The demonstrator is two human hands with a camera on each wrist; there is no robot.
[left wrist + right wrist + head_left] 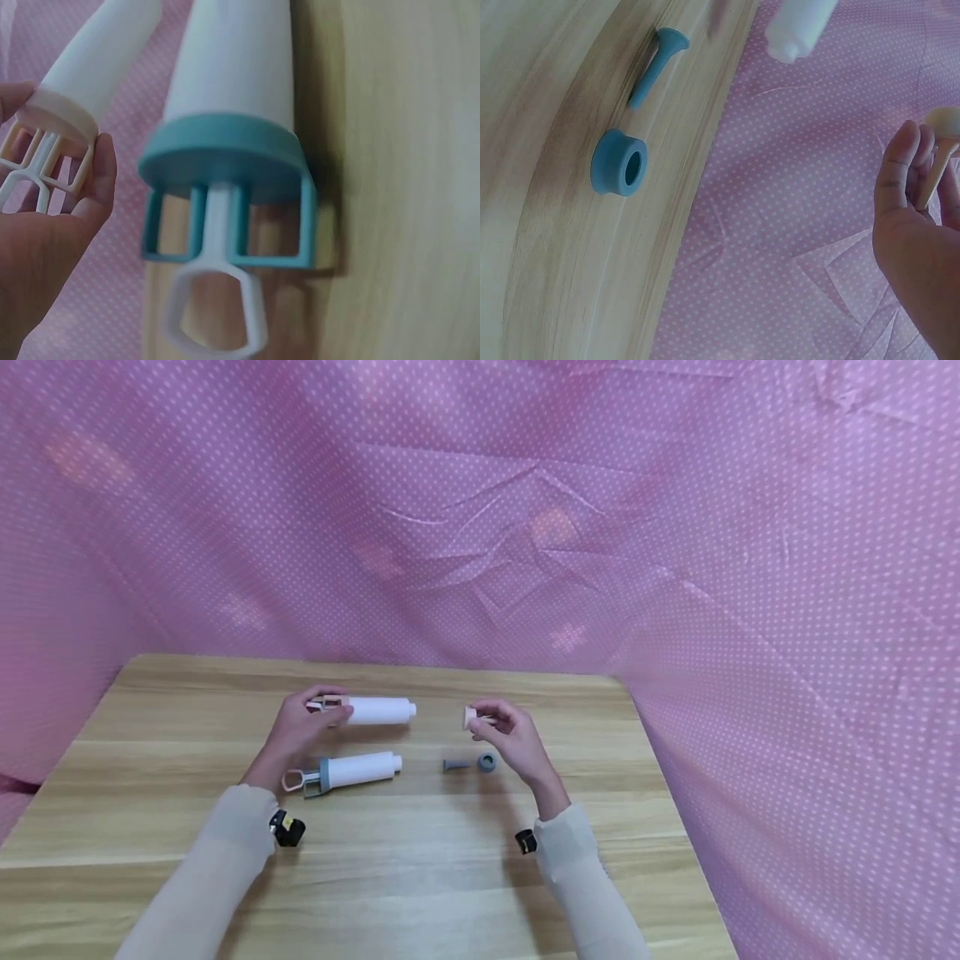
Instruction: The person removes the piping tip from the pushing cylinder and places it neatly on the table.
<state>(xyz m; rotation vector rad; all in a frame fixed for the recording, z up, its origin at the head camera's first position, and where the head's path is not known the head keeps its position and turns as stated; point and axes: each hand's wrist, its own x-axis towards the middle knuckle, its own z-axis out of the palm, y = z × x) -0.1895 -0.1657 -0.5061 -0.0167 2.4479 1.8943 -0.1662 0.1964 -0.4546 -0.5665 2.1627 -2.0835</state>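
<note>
My left hand [300,722] grips a white syringe [378,711] by its peach collar [56,120], holding it above the table with the narrow tip pointing right. A second white syringe [363,767] lies nearer me, with a teal collar [225,157] and a white ring-ended plunger [217,300]. To the right, my right hand [513,739] pinches a cream cap [469,717] and a peach nozzle [937,169] between thumb and fingers; the palm side is partly hidden. Below that hand, a teal nozzle [456,765] and a teal ring cap [487,762] rest on the wood.
The wooden table [390,877] carries all the loose parts. Behind it and along its right side hangs a pink dotted cloth [480,552]. Black wrist cameras sit at the left cuff [251,806] and the right cuff [566,839].
</note>
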